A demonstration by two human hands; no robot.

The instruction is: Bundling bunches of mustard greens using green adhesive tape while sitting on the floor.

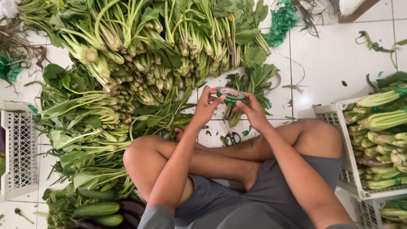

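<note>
Both my hands hold a roll of green tape (230, 96) over my crossed legs. My left hand (207, 105) pinches its left side with the fingers on the rim. My right hand (252, 109) grips the right side. A small bunch of leafy greens (253, 80) lies on the white tiled floor just beyond the roll. Scissors with dark handles (232, 138) lie on the floor below my hands, beside my shin.
A large heap of leafy green bunches (140, 55) fills the floor ahead and to the left. A white crate (347, 140) of tied bunches stands at the right, another white crate (17, 148) at the left. Cucumbers (96, 209) lie at lower left. Green scraps (282, 21) lie at the top.
</note>
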